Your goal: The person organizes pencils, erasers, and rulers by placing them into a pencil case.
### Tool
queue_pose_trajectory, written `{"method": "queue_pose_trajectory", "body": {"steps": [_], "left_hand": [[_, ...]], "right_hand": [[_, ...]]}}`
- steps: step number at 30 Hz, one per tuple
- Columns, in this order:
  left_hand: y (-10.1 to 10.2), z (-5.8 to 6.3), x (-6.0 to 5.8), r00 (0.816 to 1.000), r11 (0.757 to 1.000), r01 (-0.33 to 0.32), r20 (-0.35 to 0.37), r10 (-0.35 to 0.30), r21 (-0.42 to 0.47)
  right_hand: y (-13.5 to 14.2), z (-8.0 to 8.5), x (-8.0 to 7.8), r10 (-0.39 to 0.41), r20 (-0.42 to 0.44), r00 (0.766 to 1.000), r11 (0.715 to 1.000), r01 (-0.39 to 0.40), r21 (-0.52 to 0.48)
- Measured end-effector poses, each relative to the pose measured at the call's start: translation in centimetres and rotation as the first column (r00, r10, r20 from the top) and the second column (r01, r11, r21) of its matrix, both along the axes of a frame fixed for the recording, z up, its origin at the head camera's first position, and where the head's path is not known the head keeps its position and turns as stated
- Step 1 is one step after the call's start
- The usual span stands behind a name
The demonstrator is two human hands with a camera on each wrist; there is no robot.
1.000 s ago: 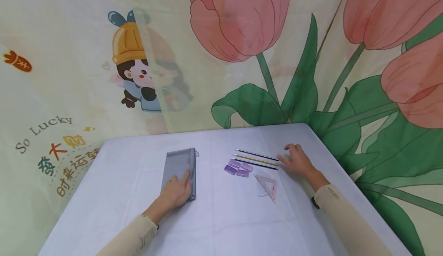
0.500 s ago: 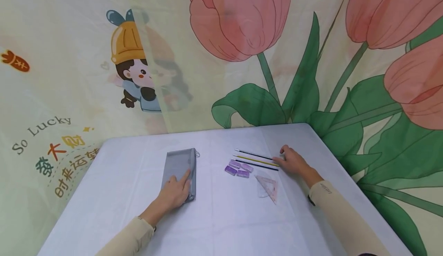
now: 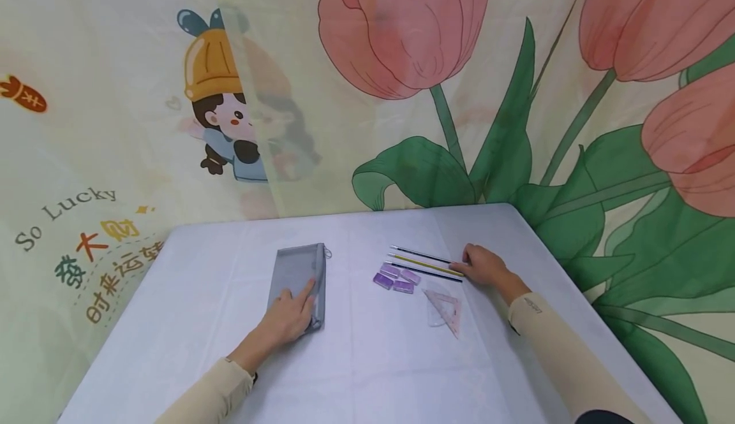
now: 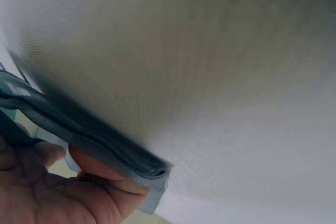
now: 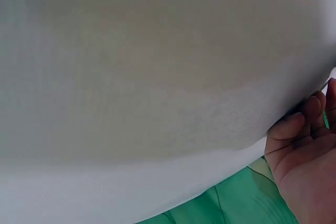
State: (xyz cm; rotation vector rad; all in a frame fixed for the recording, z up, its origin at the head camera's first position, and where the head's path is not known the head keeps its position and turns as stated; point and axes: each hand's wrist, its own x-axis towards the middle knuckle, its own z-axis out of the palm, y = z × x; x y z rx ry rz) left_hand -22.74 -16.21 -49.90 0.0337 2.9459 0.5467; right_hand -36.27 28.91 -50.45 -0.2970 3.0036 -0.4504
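Note:
A grey mesh pencil case (image 3: 289, 268) with a zipped edge lies left of the middle of the table. My left hand (image 3: 287, 317) holds its near right part, index finger stretched along it. In the left wrist view, fingers of the left hand (image 4: 100, 182) curl beside the zipped edge. Three pencils lie side by side to the right: a dark upper one (image 3: 419, 254), a yellow one (image 3: 422, 263) and a dark lower one (image 3: 427, 273). My right hand (image 3: 482, 264) pinches the upper dark pencil at its right end, which the fingers hide.
Several purple erasers (image 3: 383, 280) lie just below the pencils' left ends. Closer to me are a pinkish set square (image 3: 450, 309) and a clear plastic piece (image 3: 434, 314) partly under it. The white-covered table (image 3: 367, 373) ends at a printed curtain (image 3: 321, 175).
My right hand has come down and left from beside the pencils onto their right ends, its fingers drawing together. The left hand stays on the pencil case.

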Motion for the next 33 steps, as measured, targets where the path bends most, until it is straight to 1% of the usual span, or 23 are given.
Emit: {"method": "queue_pose_trajectory", "body": {"steps": [5, 13, 17, 20, 27, 33], "left_hand": [[-0.07, 0.08, -0.15, 1.000, 1.000, 0.014, 0.025, -0.014, 0.006], [-0.31, 0.27, -0.28, 0.998, 0.999, 0.023, 0.049, -0.024, 0.029], [-0.35, 0.34, -0.30, 0.998, 0.998, 0.028, 0.054, -0.030, 0.048], [-0.42, 0.27, -0.30, 0.998, 0.998, 0.034, 0.051, -0.036, 0.055], [-0.52, 0.13, -0.37, 0.998, 0.999, 0.020, 0.057, -0.023, 0.050], [-0.47, 0.18, -0.40, 0.998, 0.998, 0.014, 0.068, -0.018, 0.059]], "right_hand": [[0.21, -0.26, -0.19, 0.017, -0.006, 1.000, 1.000, -0.016, 0.014], [0.25, -0.19, -0.25, 0.080, -0.003, 0.997, 0.994, -0.080, 0.074], [0.30, -0.16, -0.22, 0.120, -0.006, 0.993, 0.984, -0.118, 0.132], [0.14, -0.02, -0.07, 0.134, 0.012, 0.991, 0.976, -0.135, 0.170], [-0.50, 0.56, 0.23, 0.198, 0.023, 0.980, 0.958, -0.199, 0.205], [-0.58, 0.49, 0.08, 0.191, 0.032, 0.981, 0.957, -0.194, 0.216]]}}
